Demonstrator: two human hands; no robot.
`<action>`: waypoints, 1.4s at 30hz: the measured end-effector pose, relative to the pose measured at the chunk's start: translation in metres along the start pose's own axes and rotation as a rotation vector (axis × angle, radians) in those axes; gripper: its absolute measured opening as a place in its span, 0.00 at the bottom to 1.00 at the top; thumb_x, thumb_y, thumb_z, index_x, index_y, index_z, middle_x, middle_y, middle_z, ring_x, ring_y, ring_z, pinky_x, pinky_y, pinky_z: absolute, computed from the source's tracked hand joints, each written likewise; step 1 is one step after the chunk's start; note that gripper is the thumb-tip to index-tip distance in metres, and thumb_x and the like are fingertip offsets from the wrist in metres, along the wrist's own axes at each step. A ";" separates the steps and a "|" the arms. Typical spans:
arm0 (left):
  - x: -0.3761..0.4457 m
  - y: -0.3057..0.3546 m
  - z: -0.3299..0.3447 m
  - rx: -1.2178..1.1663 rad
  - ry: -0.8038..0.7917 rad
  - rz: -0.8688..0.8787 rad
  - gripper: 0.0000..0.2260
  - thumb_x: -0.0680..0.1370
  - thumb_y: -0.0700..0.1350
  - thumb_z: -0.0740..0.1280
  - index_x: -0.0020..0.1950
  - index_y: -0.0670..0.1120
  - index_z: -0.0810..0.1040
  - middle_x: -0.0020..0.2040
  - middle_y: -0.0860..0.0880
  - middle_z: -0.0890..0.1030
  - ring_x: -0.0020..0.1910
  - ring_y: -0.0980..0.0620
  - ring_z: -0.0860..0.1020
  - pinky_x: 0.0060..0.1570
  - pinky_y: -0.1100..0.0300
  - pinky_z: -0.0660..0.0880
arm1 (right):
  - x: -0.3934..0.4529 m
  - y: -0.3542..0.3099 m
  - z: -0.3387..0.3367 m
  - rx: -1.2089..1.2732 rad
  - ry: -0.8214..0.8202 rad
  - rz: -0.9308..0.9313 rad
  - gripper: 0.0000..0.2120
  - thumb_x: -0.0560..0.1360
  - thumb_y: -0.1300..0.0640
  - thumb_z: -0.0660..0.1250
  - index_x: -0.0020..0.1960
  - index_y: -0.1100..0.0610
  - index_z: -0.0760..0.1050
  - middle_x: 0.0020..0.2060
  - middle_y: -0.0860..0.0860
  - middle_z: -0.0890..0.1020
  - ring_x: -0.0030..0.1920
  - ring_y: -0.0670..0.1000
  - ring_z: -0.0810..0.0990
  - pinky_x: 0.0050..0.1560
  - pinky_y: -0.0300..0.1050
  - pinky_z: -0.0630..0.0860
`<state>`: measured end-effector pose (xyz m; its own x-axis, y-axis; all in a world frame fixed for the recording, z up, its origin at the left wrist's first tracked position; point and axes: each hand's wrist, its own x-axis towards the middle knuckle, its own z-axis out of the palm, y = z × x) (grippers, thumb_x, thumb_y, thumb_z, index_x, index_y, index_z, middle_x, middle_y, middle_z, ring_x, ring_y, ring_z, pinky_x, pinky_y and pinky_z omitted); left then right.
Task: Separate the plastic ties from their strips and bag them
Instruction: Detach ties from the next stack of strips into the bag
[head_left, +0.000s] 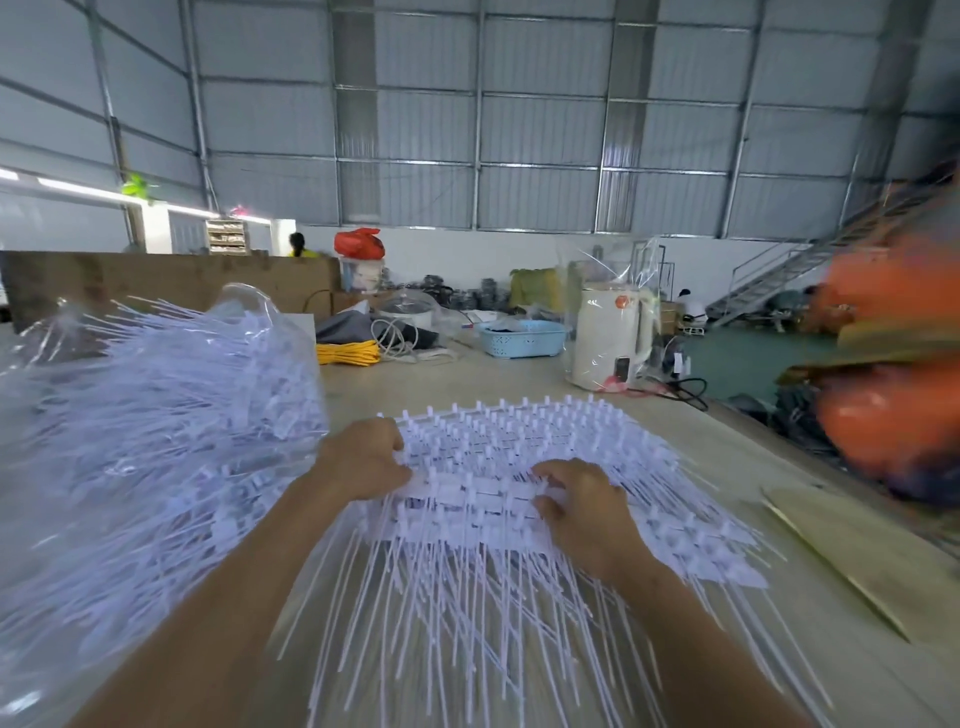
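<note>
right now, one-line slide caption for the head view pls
Both hands, left hand and right hand, grip a stack of white tie strips on the table, beside a clear bag of ties.

white matt plastic ties (519, 519), a glossy clear plastic bag (104, 415), on a matt pale wood table (779, 493).

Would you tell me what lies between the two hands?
In the head view, a white strip of ties spans the gap from the left hand to the right hand; both grip it.
</note>
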<state>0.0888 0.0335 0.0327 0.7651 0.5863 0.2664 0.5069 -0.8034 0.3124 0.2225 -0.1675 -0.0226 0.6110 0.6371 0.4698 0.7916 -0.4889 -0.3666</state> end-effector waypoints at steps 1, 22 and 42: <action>0.001 0.001 0.000 -0.101 0.009 0.004 0.13 0.74 0.45 0.70 0.56 0.43 0.79 0.48 0.48 0.78 0.48 0.50 0.76 0.46 0.62 0.71 | 0.001 0.001 -0.001 0.019 0.017 0.007 0.15 0.77 0.55 0.61 0.64 0.49 0.72 0.57 0.50 0.76 0.59 0.51 0.72 0.62 0.48 0.67; -0.005 0.023 -0.001 -0.945 0.072 0.084 0.06 0.77 0.38 0.68 0.40 0.41 0.76 0.25 0.48 0.79 0.20 0.58 0.73 0.23 0.68 0.70 | 0.044 -0.069 -0.015 0.416 -0.201 -0.200 0.09 0.77 0.57 0.65 0.52 0.61 0.78 0.45 0.51 0.81 0.47 0.51 0.77 0.50 0.35 0.71; 0.011 -0.013 0.011 -1.026 0.129 -0.444 0.15 0.78 0.41 0.66 0.32 0.41 0.70 0.17 0.51 0.69 0.14 0.56 0.64 0.18 0.70 0.58 | 0.050 -0.109 -0.032 -0.007 0.210 -0.466 0.06 0.74 0.56 0.66 0.39 0.52 0.73 0.36 0.50 0.80 0.38 0.54 0.77 0.35 0.42 0.65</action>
<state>0.0951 0.0490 0.0221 0.5212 0.8532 0.0188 0.1122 -0.0903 0.9896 0.1670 -0.1012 0.0668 0.1797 0.6551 0.7339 0.9799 -0.1852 -0.0746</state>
